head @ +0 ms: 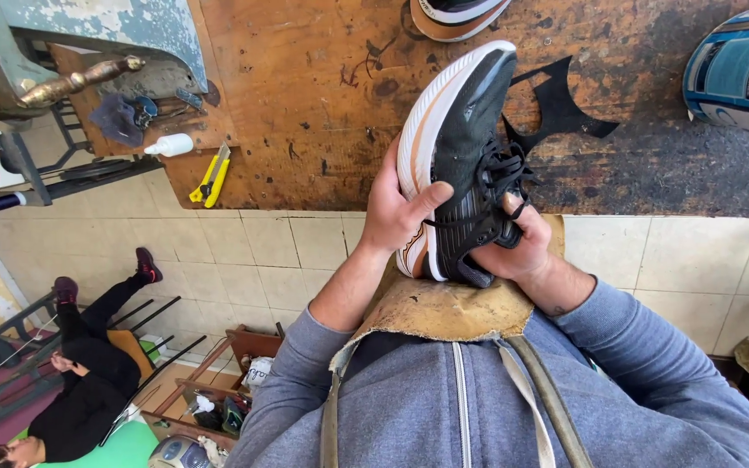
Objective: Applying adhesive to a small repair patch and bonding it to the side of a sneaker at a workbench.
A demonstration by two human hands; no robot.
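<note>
Both hands clasp the black mesh running shoe with white foam sole (457, 156): left hand (396, 212) closed on the sole edge, right hand (513, 247) wrapped around the laces; best braced against the worn wooden bench (305, 113).

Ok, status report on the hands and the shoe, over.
Left hand grips the white sole side of the black sneaker. Right hand holds it by the laces. Shoe above the workbench edge; nothing blocking.
</note>
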